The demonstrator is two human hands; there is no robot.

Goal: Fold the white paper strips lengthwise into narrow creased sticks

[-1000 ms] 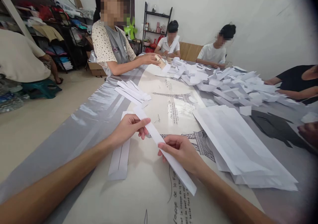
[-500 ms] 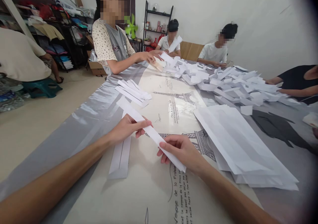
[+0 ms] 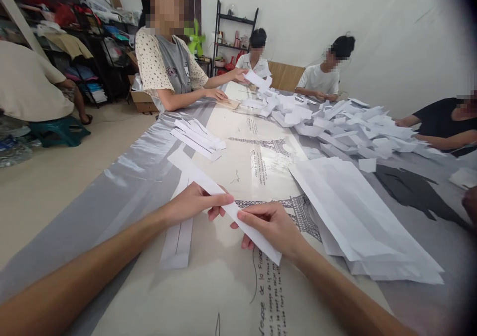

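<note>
A long folded white paper strip (image 3: 203, 179) slants across the middle of the view, above the table. My left hand (image 3: 199, 202) pinches it near its middle, thumb on top. Close by on the right, my right hand (image 3: 266, 224) grips its lower part between thumb and fingers. Beneath my left hand, another folded paper (image 3: 177, 246) lies on the printed tablecloth (image 3: 208, 296), partly covered. Several folded strips (image 3: 199, 137) lie farther back on the left. A stack of large white sheets (image 3: 357, 216) rests to the right of my right hand.
A big heap of folded white papers (image 3: 346, 122) covers the back right of the table. A person (image 3: 167, 72) at the back left handles paper over a beige piece (image 3: 228, 104). Other people sit around the table; a green stool (image 3: 57, 129) stands at the left.
My left hand has slid slightly right, closer to my right hand, and the strip has shifted a little. The person at the back left has moved their hands apart, one lifting a white paper.
</note>
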